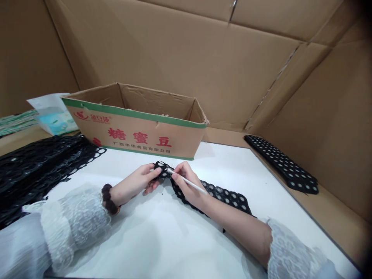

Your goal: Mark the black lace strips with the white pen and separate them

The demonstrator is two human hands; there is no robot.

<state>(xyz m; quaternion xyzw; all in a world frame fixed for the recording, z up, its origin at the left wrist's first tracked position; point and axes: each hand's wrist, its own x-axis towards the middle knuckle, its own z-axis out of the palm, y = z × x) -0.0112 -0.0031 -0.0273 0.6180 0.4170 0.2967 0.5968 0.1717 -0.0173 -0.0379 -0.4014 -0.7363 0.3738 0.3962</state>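
Note:
A black strip with rows of pale round spots [226,194] lies across the white board, partly under my right forearm. My left hand [145,177] is closed on its raised left end, thumb on top and fingers beneath. My right hand [187,182] grips a thin white pen-like tool [190,181]. The tool's tip touches or hovers just over the strip beside my left thumb; which of the two cannot be told. Part of the strip's middle is hidden behind my right hand.
An open cardboard box [139,131] with a green rim stands behind my hands. Black perforated sheets [37,166] are piled at the left, near a plastic packet [54,116]. Another spotted black strip [281,164] lies at the right. Cardboard walls surround the white board [130,240].

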